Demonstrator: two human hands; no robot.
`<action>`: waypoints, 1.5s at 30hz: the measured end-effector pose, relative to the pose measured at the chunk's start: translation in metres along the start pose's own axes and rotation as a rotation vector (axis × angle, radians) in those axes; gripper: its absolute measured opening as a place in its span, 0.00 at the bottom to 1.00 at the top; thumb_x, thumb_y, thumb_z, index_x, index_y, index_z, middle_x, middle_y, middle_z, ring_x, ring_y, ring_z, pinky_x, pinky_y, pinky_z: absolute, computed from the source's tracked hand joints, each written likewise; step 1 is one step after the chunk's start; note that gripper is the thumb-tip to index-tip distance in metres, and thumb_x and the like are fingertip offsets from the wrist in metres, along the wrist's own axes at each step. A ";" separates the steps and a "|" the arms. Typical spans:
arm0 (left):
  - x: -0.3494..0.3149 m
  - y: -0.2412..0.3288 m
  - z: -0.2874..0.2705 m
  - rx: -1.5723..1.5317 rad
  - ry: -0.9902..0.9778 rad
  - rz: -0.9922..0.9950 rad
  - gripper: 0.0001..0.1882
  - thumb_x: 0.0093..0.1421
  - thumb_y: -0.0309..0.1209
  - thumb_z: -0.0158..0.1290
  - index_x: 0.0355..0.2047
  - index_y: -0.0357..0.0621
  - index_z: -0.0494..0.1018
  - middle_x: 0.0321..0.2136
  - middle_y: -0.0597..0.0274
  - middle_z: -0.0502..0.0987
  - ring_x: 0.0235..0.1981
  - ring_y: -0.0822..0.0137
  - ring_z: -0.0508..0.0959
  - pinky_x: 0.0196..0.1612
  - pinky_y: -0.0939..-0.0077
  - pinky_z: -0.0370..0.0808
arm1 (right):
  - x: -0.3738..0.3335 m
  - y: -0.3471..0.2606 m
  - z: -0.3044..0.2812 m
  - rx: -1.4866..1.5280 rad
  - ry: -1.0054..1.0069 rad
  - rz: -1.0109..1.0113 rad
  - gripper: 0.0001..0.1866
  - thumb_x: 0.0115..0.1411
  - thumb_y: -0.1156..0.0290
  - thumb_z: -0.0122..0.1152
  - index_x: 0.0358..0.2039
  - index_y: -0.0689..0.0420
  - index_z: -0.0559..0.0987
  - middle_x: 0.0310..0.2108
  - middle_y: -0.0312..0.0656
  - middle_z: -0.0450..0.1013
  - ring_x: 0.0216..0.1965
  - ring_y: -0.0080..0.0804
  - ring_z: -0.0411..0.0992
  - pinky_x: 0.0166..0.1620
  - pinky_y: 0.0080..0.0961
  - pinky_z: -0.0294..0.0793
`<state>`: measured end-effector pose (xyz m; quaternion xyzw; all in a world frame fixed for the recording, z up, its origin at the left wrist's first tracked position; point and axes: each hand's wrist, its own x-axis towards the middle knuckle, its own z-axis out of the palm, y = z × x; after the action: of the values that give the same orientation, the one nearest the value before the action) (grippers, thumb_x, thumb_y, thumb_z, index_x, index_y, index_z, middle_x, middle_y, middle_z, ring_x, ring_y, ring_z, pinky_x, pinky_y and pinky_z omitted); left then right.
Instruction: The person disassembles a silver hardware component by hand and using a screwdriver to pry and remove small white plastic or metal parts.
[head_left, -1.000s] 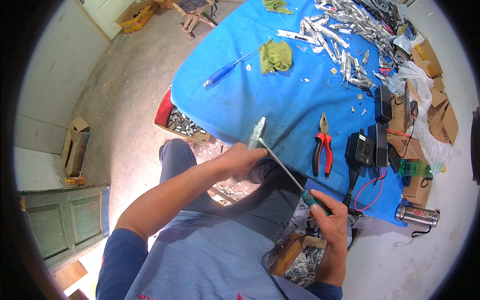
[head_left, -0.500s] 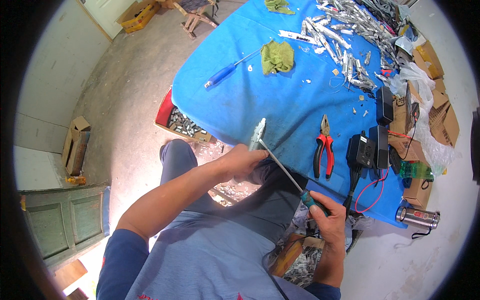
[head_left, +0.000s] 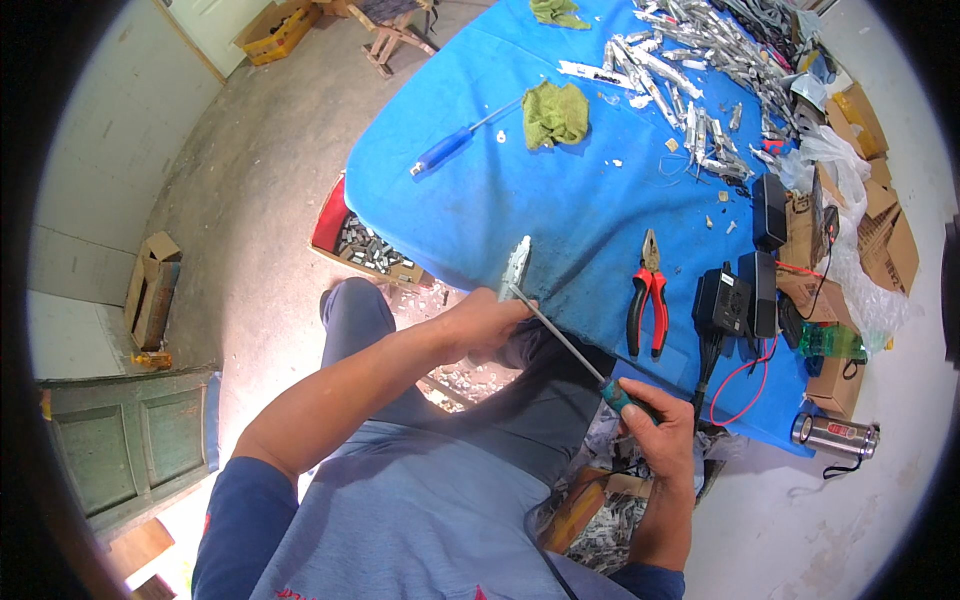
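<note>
At the front edge of the blue-covered table, my left hand (head_left: 487, 322) is closed around a slim silvery-white metal part (head_left: 517, 262), whose upper end sticks up past the fingers. My right hand (head_left: 655, 425) grips the green and black handle of a screwdriver (head_left: 570, 343). Its long shaft slants up and left, and the tip meets the metal part just above my left fingers. The lower end of the part is hidden in my left hand. Pliers with red and black handles (head_left: 648, 295) lie on the cloth, right of my hands.
A blue-handled screwdriver (head_left: 443, 151) and a green cloth (head_left: 554, 115) lie farther back on the table (head_left: 430, 210). Many similar metal parts (head_left: 690, 60) are heaped at the far right. Black power adapters (head_left: 728, 300) and a steel flask (head_left: 836, 436) line the right side. A red box (head_left: 328, 217) of small pieces stands below the left edge.
The screwdriver tip has shifted slightly left and down along the metal part. My right hand has moved a little; my left hand stays about where it was.
</note>
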<state>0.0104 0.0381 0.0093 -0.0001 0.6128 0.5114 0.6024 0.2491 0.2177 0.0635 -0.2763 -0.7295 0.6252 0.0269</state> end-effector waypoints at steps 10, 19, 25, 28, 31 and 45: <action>-0.003 0.003 0.001 -0.006 -0.011 -0.006 0.22 0.63 0.41 0.51 0.15 0.52 0.58 0.11 0.75 0.52 0.12 0.77 0.50 0.16 0.75 0.45 | -0.007 -0.001 0.003 0.027 0.041 0.022 0.18 0.55 0.78 0.60 0.48 0.63 0.80 0.31 0.36 0.76 0.26 0.18 0.71 0.31 0.16 0.71; -0.006 0.007 0.003 0.021 0.013 -0.008 0.23 0.63 0.42 0.52 0.14 0.52 0.57 0.12 0.74 0.52 0.12 0.76 0.50 0.17 0.75 0.45 | -0.001 0.005 0.006 0.044 0.040 0.019 0.17 0.56 0.75 0.61 0.46 0.66 0.79 0.32 0.41 0.77 0.26 0.22 0.73 0.31 0.19 0.74; -0.005 0.005 0.003 0.010 0.017 -0.009 0.23 0.63 0.42 0.52 0.15 0.52 0.57 0.12 0.74 0.52 0.13 0.76 0.50 0.17 0.75 0.45 | -0.004 0.008 0.003 -0.016 0.057 -0.011 0.18 0.56 0.74 0.62 0.46 0.67 0.79 0.33 0.41 0.77 0.26 0.23 0.73 0.32 0.20 0.75; -0.005 0.005 0.004 -0.002 0.015 -0.003 0.23 0.62 0.42 0.52 0.14 0.52 0.57 0.12 0.74 0.52 0.12 0.76 0.50 0.17 0.75 0.45 | -0.007 0.010 0.001 0.002 0.048 -0.006 0.18 0.55 0.74 0.62 0.46 0.67 0.79 0.33 0.41 0.77 0.26 0.23 0.74 0.32 0.20 0.75; -0.006 0.006 0.005 -0.023 0.007 -0.001 0.24 0.62 0.41 0.52 0.13 0.52 0.57 0.11 0.74 0.52 0.12 0.76 0.50 0.17 0.75 0.45 | -0.007 0.008 0.002 0.022 0.053 0.029 0.18 0.55 0.74 0.62 0.47 0.66 0.79 0.33 0.42 0.77 0.26 0.23 0.74 0.32 0.19 0.75; -0.002 0.003 0.003 -0.049 -0.028 -0.006 0.25 0.63 0.43 0.51 0.13 0.53 0.56 0.11 0.75 0.52 0.11 0.77 0.50 0.17 0.76 0.44 | -0.002 -0.001 0.004 -0.101 0.035 -0.053 0.17 0.55 0.75 0.63 0.47 0.63 0.80 0.32 0.40 0.78 0.27 0.21 0.73 0.32 0.19 0.74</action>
<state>0.0110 0.0400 0.0133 -0.0096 0.5918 0.5243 0.6122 0.2490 0.2129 0.0643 -0.2687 -0.7667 0.5816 0.0423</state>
